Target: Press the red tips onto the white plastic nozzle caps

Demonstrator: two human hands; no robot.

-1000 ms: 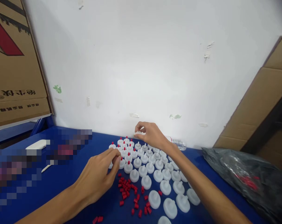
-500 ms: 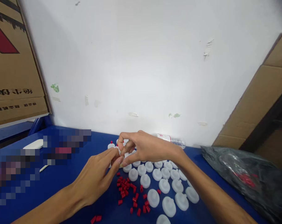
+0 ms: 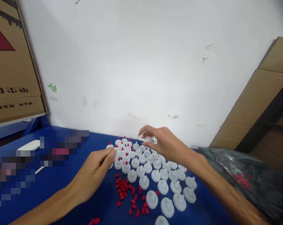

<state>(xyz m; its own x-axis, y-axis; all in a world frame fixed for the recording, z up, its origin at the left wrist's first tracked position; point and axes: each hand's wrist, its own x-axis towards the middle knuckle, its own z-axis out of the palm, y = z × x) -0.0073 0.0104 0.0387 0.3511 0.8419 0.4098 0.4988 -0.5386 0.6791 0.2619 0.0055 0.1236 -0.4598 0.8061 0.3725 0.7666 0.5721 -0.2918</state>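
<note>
Several white nozzle caps (image 3: pixel 153 175) stand in rows on the blue table (image 3: pixel 61 184). The far-left ones (image 3: pixel 122 145) have red tips fitted. Loose red tips (image 3: pixel 126 189) lie in a small heap in front of the rows. My left hand (image 3: pixel 94 172) hovers at the left edge of the rows, thumb and fingers pinched together; what they hold is hidden. My right hand (image 3: pixel 164 145) is over the far right of the rows, its fingers curled around a white cap (image 3: pixel 148 139).
A printed cardboard box (image 3: pixel 12 62) stands at the left and leaning cardboard (image 3: pixel 260 100) at the right. A black plastic bag (image 3: pixel 246 178) with red pieces inside lies on the right of the table. A white flat object (image 3: pixel 29 144) rests at the far left. The white wall (image 3: pixel 132 62) is close behind.
Half a second ago both hands met over the near-left caps. My right hand has since moved back right and farther away, while my left hand stayed by the left edge.
</note>
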